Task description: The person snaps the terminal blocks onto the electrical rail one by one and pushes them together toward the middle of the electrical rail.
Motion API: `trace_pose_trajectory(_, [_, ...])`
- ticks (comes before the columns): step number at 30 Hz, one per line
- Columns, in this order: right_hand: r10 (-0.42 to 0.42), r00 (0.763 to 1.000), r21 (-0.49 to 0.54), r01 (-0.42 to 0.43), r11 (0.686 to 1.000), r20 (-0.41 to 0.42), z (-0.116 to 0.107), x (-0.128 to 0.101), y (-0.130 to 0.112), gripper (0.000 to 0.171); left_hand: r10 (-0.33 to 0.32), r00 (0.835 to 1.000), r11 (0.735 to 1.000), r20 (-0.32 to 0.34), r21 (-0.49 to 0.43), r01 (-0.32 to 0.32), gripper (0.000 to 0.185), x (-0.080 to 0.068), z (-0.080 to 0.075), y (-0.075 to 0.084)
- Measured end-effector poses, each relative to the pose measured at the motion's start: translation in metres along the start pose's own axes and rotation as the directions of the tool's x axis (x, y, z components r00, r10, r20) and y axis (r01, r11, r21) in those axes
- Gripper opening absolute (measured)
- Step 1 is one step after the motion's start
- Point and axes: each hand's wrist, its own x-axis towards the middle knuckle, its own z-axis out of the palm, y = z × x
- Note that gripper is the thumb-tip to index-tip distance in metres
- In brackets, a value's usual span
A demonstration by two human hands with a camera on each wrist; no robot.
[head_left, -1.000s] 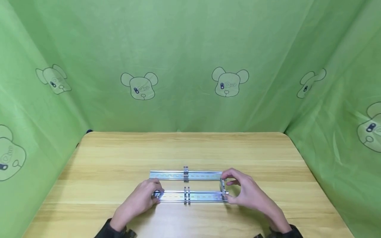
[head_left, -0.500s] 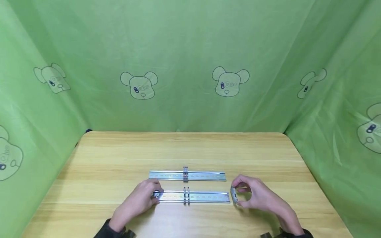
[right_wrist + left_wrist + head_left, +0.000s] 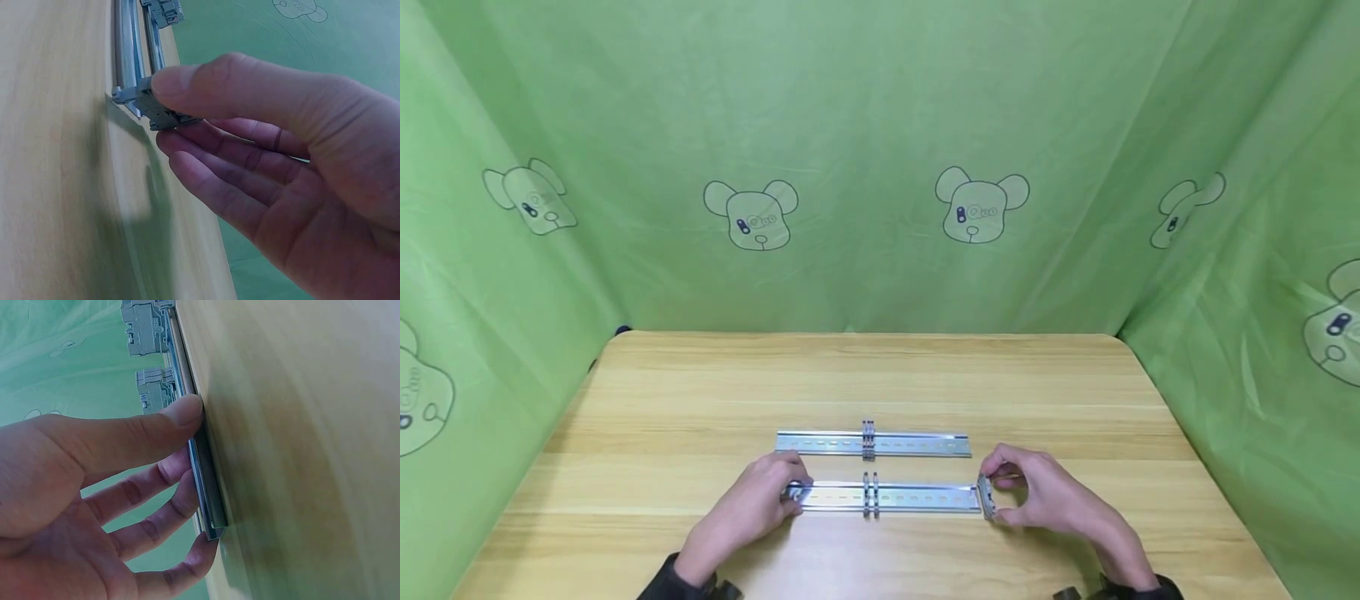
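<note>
Two slotted metal DIN rails lie parallel on the wooden table. My left hand (image 3: 765, 492) grips the left end of the near rail (image 3: 917, 497), thumb on the front edge and fingers behind it. Two thin grey terminal blocks (image 3: 870, 495) stand on that rail around its middle. My right hand (image 3: 1045, 492) pinches another grey terminal block (image 3: 159, 106) between thumb and fingers, right at the near rail's right end. In the right wrist view this block overlaps the rail's end. The far rail (image 3: 820, 442) carries a small group of grey blocks (image 3: 868, 440) near its middle.
The wooden table (image 3: 700, 383) reaches back to a green cloth wall (image 3: 865, 283) printed with bear heads. Similar green cloth hangs on the left and right sides. The far rail lies a short way behind the near one.
My right hand has moved the pinched terminal block rightward from over the near rail to past its end, then slightly back left to that end. The left hand has stayed put.
</note>
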Motion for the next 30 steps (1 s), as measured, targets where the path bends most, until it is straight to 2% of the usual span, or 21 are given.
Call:
trace_pose_trajectory(14, [0.016, 1.000, 0.040, -0.016, 0.999, 0.002, 0.004, 0.003, 0.000, 0.049, 0.006, 1.000, 1.000, 0.006, 0.007, -0.006, 0.028, 0.002, 0.000, -0.002])
trace_pose_trajectory(22, [0.019, 1.000, 0.123, -0.020, 0.992, 0.010, 0.006, 0.002, 0.006, 0.050, 0.000, 1.000, 1.000, 0.014, -0.006, 0.000, 0.027, 0.001, 0.000, -0.002])
trace_pose_trajectory(30, [-0.020, 1.000, 0.161, 0.018, 0.987, 0.008, 0.009, 0.004, 0.010, 0.051, 0.009, 1.000, 1.000, 0.012, -0.005, -0.009, 0.027, 0.001, 0.000, -0.002])
